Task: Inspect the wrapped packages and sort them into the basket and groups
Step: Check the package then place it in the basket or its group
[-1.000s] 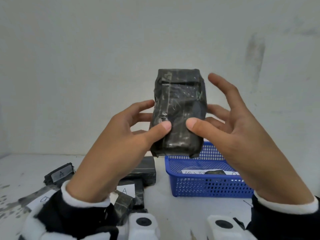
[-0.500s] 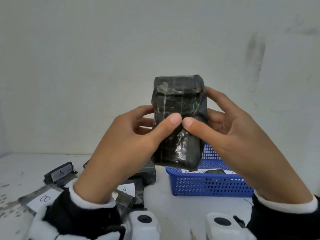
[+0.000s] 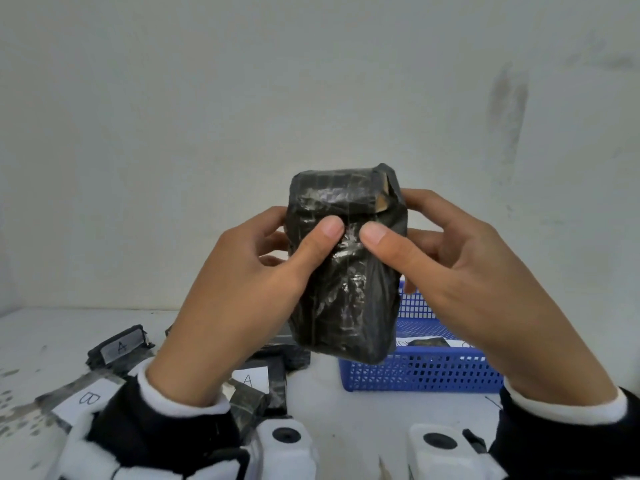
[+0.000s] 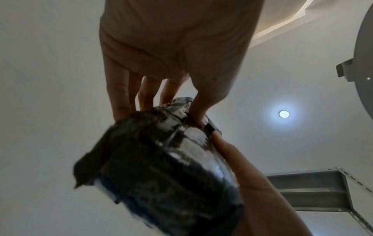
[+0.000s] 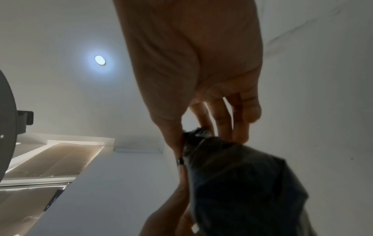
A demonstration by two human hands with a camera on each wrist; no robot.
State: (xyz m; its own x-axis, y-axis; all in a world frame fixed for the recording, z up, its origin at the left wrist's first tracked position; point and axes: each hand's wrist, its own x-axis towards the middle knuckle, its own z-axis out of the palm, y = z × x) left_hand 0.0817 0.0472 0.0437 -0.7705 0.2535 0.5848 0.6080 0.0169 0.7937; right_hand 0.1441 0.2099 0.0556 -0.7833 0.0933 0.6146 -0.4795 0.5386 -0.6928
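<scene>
Both hands hold one black wrapped package [image 3: 346,271] upright in front of the wall, above the table. My left hand [image 3: 242,289] grips its left side, thumb on the front face. My right hand [image 3: 460,271] grips its right side, thumb on the front and fingers behind. The wrap is torn at the top right corner, where brown shows through. The left wrist view shows the package [image 4: 171,167] from below between the fingers; the right wrist view shows the same package [image 5: 242,183], dark. Behind it stands a blue basket [image 3: 415,379] with something dark and a white label inside.
Several black wrapped packages lie on the white table [image 3: 346,410] at the left: one labelled A [image 3: 117,346], one labelled B [image 3: 86,398], another labelled A [image 3: 258,381]. A white wall stands close behind.
The right hand's fingers, spread a second ago, have closed round the package. Both thumbs have slid up its front, and the package has turned a little, showing the torn corner.
</scene>
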